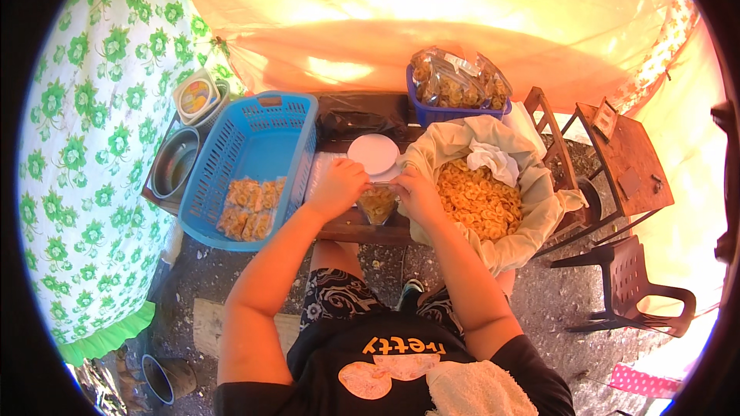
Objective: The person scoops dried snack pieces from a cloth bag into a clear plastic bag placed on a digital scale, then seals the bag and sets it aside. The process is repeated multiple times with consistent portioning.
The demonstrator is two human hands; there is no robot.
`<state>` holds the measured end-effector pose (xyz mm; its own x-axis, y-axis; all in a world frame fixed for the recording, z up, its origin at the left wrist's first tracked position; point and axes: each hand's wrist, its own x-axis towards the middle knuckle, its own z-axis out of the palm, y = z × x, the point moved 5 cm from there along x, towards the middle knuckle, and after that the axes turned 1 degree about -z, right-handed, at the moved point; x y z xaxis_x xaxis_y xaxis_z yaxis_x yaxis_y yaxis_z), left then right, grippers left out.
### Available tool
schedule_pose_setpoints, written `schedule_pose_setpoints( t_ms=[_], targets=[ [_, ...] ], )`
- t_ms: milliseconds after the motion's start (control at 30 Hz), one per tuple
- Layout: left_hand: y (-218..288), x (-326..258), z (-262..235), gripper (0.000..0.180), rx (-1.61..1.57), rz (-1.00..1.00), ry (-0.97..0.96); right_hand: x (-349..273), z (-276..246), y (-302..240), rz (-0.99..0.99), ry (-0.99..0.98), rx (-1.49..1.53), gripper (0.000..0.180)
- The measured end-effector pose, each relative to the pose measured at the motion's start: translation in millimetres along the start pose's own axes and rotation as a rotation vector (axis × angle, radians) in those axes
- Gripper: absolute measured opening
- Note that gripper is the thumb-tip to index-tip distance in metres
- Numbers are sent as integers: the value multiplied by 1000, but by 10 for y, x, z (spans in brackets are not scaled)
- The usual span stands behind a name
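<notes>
A small clear plastic bag of chips (378,207) hangs upright at the near edge of the wooden table, between my hands. My left hand (339,187) pinches one top corner of it, and my right hand (417,194) pinches the other. Just beyond the bag is a round white disc (373,153), flat-topped; what it belongs to is hidden. Right of my right hand stands a cloth-lined basket, its beige cloth (439,141) folded over the rim and full of loose yellow-orange chips (479,204). A crumpled white piece (493,162) lies on those chips.
Left stands a blue plastic basket (262,139) with several filled bags (250,206). Behind, a dark blue basket (462,113) holds larger bags (460,78). A metal pot (176,163) is far left. On the right are a wooden table (628,158) and a brown plastic chair (636,285).
</notes>
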<state>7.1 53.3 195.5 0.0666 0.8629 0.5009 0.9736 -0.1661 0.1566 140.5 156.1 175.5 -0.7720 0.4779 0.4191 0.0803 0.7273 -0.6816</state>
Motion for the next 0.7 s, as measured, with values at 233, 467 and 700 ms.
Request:
schedule_pose_setpoints(
  t_ms=[233, 467, 700],
  targets=[
    [-19, -64, -57, 9, -48, -15, 16, 14, 17, -24, -22, -1, -18, 9],
    [202, 59, 91, 10, -6, -2, 69, 1, 4, -68, -54, -33, -61, 12],
    [132, -101, 43, 10, 84, 41, 55, -8, 49, -70, -81, -38, -62, 9]
  ],
)
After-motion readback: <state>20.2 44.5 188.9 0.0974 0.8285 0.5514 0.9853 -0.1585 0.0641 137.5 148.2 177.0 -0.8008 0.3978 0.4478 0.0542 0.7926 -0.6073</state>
